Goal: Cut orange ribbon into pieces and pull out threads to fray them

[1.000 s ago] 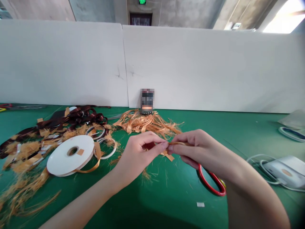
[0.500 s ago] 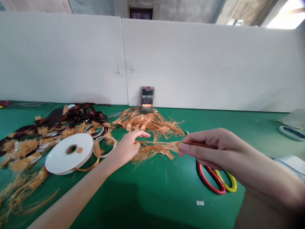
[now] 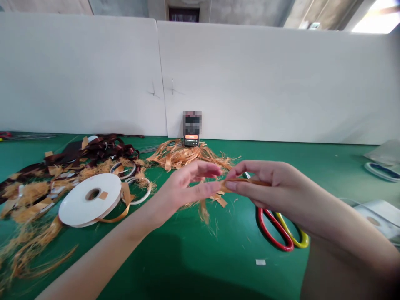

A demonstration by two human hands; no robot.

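A golden-tan ribbon (image 3: 261, 182) is pinched between the thumb and fingers of my right hand (image 3: 265, 183); its tail runs back along the palm. Facing it, my left hand (image 3: 190, 183) has its thumb tip at the ribbon's near end, while its fingers curve above with a gap to the thumb. Whether that thumb presses on the ribbon is hard to tell. Loose tan strands (image 3: 203, 212) lie under the left hand. Below my right hand rest scissors (image 3: 275, 233) with one red and one yellow handle, their blades partly covered by the hand.
A white ribbon spool (image 3: 78, 196) lies on the green table at left, amid frayed tan fibres (image 3: 34, 196) and dark brown ribbons (image 3: 115, 148). Behind my hands are a tan ribbon pile (image 3: 175, 154) and a phone (image 3: 191, 139) against a white panel (image 3: 265, 83).
My left hand has moved right and up to meet the right hand, its fingers opening away from the thumb. My right hand has shifted slightly left, still pinching the ribbon.
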